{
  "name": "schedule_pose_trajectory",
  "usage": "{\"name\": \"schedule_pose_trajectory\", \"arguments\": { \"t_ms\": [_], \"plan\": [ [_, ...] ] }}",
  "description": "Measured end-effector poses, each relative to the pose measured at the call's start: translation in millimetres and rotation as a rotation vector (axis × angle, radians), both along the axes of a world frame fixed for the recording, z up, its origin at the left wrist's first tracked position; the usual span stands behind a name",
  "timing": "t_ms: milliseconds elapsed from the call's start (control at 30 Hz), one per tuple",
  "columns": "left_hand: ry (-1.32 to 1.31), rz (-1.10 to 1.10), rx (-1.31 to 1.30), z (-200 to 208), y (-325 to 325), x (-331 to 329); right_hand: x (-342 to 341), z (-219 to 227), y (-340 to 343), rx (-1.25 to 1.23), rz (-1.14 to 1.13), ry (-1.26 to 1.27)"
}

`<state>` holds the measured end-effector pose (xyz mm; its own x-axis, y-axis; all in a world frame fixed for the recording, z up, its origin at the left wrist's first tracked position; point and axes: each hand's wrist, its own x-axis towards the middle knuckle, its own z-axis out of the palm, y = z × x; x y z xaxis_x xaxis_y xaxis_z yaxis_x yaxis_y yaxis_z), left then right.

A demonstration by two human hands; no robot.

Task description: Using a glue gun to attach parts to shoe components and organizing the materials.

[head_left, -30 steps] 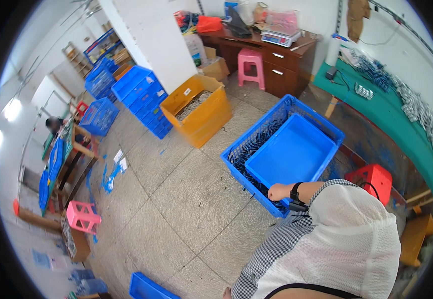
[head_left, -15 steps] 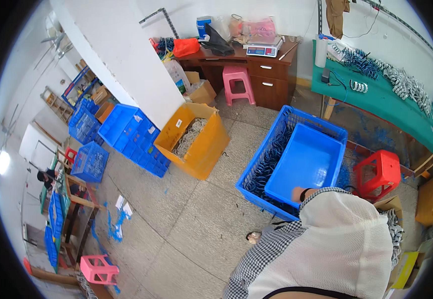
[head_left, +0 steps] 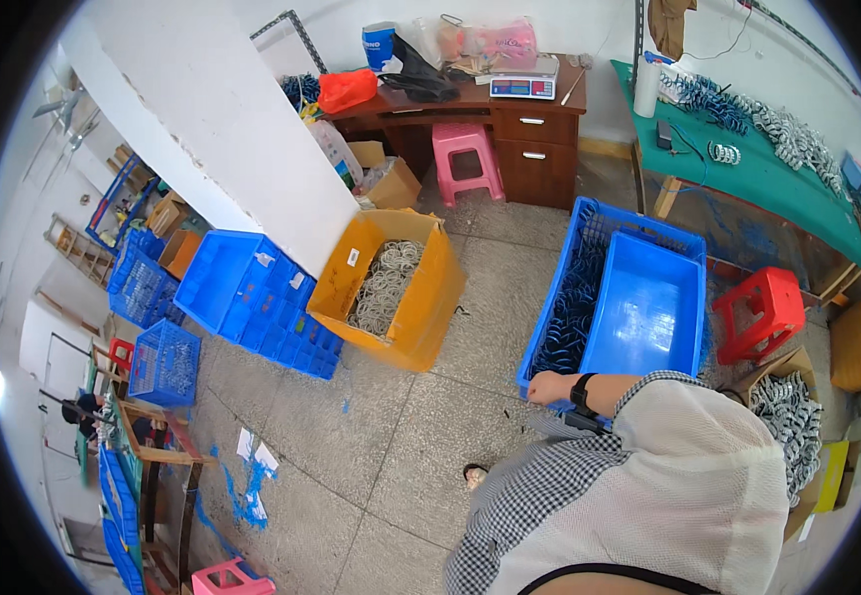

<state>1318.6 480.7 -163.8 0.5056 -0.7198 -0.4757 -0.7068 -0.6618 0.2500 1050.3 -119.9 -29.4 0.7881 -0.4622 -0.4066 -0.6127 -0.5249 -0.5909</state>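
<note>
My right hand, with a black band on its wrist, is closed at the near left corner of a large blue crate. Its fingers appear curled over the rim. Dark coiled cords fill the crate's left side. A smooth, shallow blue tub lies in the crate on the right, with my forearm crossing its near end. My left hand does not show.
A yellow box of pale coils stands to the left, beside stacked blue bins. At the right are a red stool, a carton of grey coils and a green-topped table. A pink stool stands by the desk.
My right hand has moved left, from the tub's near edge to the crate's near left corner. The view has shifted, and the crate and tub now appear farther right.
</note>
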Motion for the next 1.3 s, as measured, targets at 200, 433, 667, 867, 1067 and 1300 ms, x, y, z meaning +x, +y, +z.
{"name": "schedule_pose_trajectory", "arguments": {
  "t_ms": [200, 433, 667, 867, 1067, 1300],
  "plan": [
    [-0.004, -0.101, 0.046, 11.0, -46.2, 125.9, -36.6, -14.9, 2.1, -0.013, -0.593, 0.432],
    [-0.019, -0.24, 0.092, 29.3, -165.0, 242.8, -34.5, -23.1, -9.3, -0.031, -0.353, 0.363],
    [0.527, 0.279, -0.196, 143.0, -469.6, 229.6, -62.9, -43.3, -65.3, 0.298, -0.568, 0.555],
    [0.647, 0.407, -0.134, 180.3, -638.4, 207.3, -67.2, -9.8, -158.9, 0.413, -1.158, 0.393],
    [0.647, 0.456, -0.148, 149.8, -712.2, 232.5, -31.8, 15.4, -265.1, 0.464, -1.441, 0.12],
    [0.561, 0.6, 0.041, 150.0, -739.5, 274.7, 46.2, 15.5, -370.2, 0.489, -1.229, 0.139]
  ]
}}
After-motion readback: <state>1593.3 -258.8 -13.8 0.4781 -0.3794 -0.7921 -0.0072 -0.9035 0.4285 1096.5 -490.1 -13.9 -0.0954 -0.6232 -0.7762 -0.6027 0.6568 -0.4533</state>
